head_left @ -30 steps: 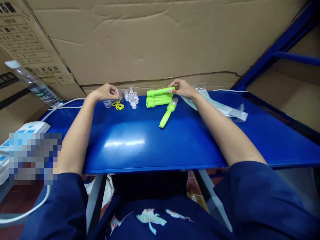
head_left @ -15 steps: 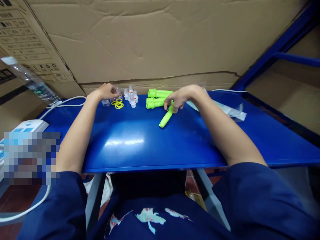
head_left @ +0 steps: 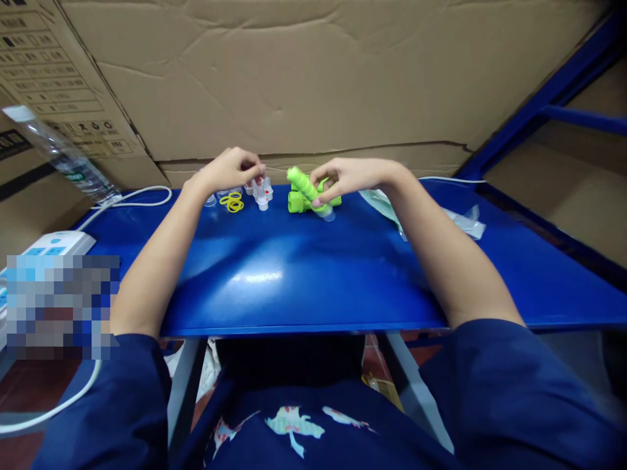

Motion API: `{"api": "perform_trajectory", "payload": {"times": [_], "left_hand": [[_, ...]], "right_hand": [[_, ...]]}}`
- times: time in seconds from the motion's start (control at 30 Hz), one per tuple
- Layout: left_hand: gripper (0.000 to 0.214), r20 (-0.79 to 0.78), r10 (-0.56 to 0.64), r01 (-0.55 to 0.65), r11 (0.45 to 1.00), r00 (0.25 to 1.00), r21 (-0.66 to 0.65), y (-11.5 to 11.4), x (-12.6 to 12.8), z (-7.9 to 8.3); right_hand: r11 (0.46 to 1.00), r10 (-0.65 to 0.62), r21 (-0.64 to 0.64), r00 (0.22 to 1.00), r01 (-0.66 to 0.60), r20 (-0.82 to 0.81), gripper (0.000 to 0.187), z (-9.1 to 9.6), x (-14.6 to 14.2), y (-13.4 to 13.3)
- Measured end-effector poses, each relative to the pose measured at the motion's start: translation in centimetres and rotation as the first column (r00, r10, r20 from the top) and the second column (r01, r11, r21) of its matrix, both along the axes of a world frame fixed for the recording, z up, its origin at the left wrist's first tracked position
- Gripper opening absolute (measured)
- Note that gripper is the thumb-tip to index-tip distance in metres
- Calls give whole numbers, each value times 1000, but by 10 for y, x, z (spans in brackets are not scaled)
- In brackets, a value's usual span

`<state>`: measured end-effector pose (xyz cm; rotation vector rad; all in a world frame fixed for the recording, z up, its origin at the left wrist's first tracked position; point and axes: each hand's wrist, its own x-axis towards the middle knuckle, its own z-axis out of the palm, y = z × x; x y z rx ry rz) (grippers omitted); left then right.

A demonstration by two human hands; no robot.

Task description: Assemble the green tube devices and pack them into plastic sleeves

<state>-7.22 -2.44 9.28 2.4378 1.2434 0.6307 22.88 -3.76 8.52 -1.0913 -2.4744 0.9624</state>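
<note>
My right hand (head_left: 329, 184) is closed around a green flashlight-shaped tube (head_left: 304, 185), which is tilted with its ribbed narrow end up and to the left. Its lower end, where something clear shows, is near the tabletop. Behind it lie other green tubes (head_left: 296, 203), partly covered. My left hand (head_left: 245, 167) pinches at the top of a cluster of small white plastic pieces (head_left: 263, 196) with clear tips and red dots; its fingertips hide part of the piece. Beside them are several yellow rings (head_left: 232, 202) and clear cups (head_left: 210, 201), partly behind my left wrist.
On the blue table (head_left: 304, 281), a clear plastic packet (head_left: 465, 223) lies to the right. A white power strip (head_left: 63, 245), a cable (head_left: 137, 200) and a plastic bottle (head_left: 73, 163) are at the left. A cardboard wall (head_left: 294, 85) stands behind.
My left hand has moved right, from the clear cups and rings to the white pieces. My right hand has lifted the front green tube and turned its narrow end upward and away.
</note>
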Motion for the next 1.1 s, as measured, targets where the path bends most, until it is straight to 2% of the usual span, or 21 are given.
{"api": "perform_trajectory", "payload": {"times": [0.1, 0.17, 0.23, 0.33, 0.43, 0.57, 0.67, 0.8, 0.9, 0.97, 1.1], "left_hand": [[50, 74, -98, 109, 982, 992, -157, -16, 22, 2], [54, 81, -144, 158, 962, 986, -223, -24, 29, 2], [52, 70, -163, 176, 950, 984, -257, -27, 31, 2], [50, 64, -135, 147, 958, 989, -245, -24, 25, 2], [53, 76, -88, 100, 978, 993, -183, -17, 17, 3], [63, 93, -62, 82, 970, 994, -228, -12, 11, 3], [67, 110, -58, 88, 952, 992, -293, -12, 7, 2], [67, 111, -19, 52, 952, 994, -300, -8, 0, 0], [68, 102, 30, 2, 954, 994, -300, -5, -3, -1], [68, 119, 14, 23, 953, 993, -303, -4, -4, -1], [69, 111, -42, 77, 941, 993, -330, -2, -5, -3]], "right_hand": [[996, -25, -87, 954, -1, -300, 40, 8, -8, -13], [992, -66, -125, 871, 6, -487, 47, 6, -13, -15], [986, -143, -154, 799, 63, -585, 48, 3, -15, -12], [957, -289, -186, 775, 223, -562, 44, 1, -7, -2], [941, -338, -167, 788, 295, -515, 47, 1, 6, 8], [965, -247, -48, 833, 258, -495, 44, 1, 12, 8], [969, -208, 19, 853, 247, -479, 52, 2, 10, 2], [969, -228, -14, 864, 248, -449, 54, 3, 4, -1], [961, -238, 7, 839, 277, -489, 57, 1, 0, 1], [961, -246, -15, 822, 278, -514, 57, 0, -2, 1], [969, -230, -33, 850, 243, -475, 52, 1, -1, 1]]}}
